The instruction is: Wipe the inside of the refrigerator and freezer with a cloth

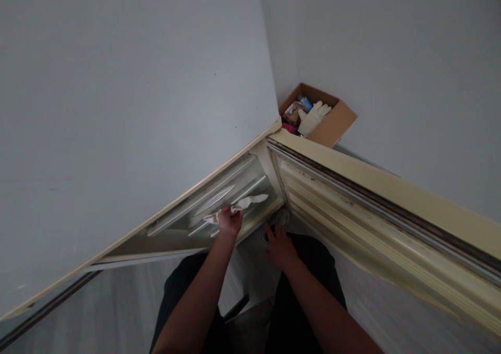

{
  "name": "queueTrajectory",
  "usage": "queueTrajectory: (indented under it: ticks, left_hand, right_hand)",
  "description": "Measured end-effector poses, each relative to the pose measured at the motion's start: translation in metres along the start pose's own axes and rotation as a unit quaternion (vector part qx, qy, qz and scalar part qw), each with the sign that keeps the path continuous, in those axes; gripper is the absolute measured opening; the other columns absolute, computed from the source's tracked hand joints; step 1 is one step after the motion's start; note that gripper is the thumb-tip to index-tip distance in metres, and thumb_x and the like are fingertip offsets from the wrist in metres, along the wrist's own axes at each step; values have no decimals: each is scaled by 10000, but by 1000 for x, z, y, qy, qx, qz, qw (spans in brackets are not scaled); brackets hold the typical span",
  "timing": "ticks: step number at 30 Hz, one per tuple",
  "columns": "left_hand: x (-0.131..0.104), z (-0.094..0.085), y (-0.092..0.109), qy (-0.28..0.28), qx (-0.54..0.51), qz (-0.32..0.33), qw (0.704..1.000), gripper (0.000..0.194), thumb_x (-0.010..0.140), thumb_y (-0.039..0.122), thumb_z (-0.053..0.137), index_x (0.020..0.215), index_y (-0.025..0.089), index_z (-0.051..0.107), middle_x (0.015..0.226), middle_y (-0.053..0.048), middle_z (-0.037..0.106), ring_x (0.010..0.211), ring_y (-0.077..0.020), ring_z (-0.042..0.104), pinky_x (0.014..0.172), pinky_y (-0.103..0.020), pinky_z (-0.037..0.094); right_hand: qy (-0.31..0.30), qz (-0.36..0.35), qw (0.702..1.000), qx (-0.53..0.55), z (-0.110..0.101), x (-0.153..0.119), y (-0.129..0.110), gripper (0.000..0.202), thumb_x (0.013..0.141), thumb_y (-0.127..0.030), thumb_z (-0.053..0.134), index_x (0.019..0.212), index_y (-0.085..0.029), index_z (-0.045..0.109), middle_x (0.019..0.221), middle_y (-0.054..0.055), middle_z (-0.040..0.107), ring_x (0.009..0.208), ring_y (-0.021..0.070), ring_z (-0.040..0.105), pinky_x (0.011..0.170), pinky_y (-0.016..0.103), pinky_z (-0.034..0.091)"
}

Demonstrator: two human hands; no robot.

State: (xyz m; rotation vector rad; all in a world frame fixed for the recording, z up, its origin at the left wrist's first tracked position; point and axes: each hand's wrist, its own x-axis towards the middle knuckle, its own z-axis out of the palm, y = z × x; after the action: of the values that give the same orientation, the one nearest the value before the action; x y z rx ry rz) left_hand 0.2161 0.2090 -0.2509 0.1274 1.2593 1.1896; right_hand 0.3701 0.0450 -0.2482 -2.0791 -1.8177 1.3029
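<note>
My left hand (230, 221) is closed on a crumpled white cloth (247, 202), whose ends stick out on both sides of the fist. It is at the front of the open cabinet, by the clear drawer fronts (215, 200). My right hand (281, 247) is lower and to the right, its fingers spread, beside a small round object (282, 217) near the cabinet's bottom corner. Nothing shows in the right hand. The open door (352, 208), cream with a ribbed inner face, stands to the right of both hands.
The wide pale top (136, 82) of the cabinet fills the upper left. Behind the door hinge, an open cardboard box (332, 124) holds a white glove (314, 118) and small items. My knees are below, over a grey floor (125, 307). A pale wall (399, 72) rises at right.
</note>
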Motion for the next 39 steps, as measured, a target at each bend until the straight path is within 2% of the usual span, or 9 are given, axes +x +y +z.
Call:
queueTrajectory:
  ticks: [4,15,39]
  left_hand:
    - [-4,0,0,26,0,-18,1000,201,973,347,593,950,152,634,811,9,626,677,-107,601,645,-277,546]
    - [-4,-3,-2,21,4,-14,1000,229,968,344,597,847,150,612,734,29,595,645,-105,589,631,-273,533]
    - [8,-10,-7,21,1,6,1000,200,962,337,611,917,144,634,785,16,625,660,-104,602,631,-270,544]
  right_hand:
    - [7,1,1000,2,2,-1,1,920,873,-305,636,1636,-244,125,1640,239,179,1533,412,129,1119,551,342]
    - [0,7,1000,-6,2,0,-1,904,886,-321,622,1637,-246,125,1638,241,187,1530,411,145,1108,553,352]
    - [-3,5,1000,-9,0,-2,-2,880,897,-336,617,1635,-231,148,1630,249,196,1527,417,148,1112,544,359]
